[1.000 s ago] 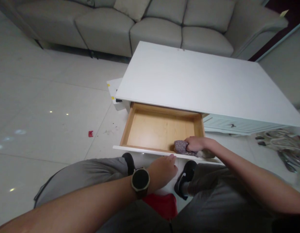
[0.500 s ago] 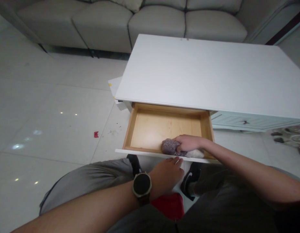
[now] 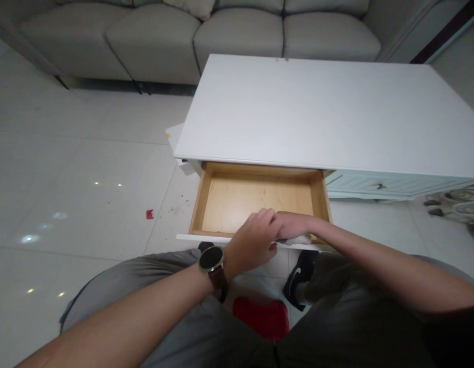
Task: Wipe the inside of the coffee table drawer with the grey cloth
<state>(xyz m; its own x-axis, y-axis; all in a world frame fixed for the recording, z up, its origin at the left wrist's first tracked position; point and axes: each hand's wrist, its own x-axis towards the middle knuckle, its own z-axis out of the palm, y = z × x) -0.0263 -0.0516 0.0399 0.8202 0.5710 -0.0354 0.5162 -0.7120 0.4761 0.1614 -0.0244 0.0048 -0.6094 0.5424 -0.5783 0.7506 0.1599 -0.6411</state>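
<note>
An open wooden drawer (image 3: 197,209) sticks out of a white low table (image 3: 317,112) in front of me. My right hand (image 3: 294,225) rests inside the drawer at its front right, closed on a cloth (image 3: 301,238) of which only a pale edge shows. My left hand (image 3: 252,243), with a dark watch (image 3: 210,258) on the wrist, lies over the drawer's front edge, its fingers curled against my right hand. It covers the rest of the cloth, so I cannot tell whether it grips it.
A grey sofa (image 3: 240,30) stands behind the table. A closed drawer with a knob (image 3: 380,186) sits to the right. On the tiled floor lie a red scrap (image 3: 149,214), a red object (image 3: 263,317) between my shoes and some items (image 3: 459,202) at far right.
My right hand has slid the cloth left along the drawer's front. My left hand has risen from below the drawer front to lie over the cloth and meet my right hand.
</note>
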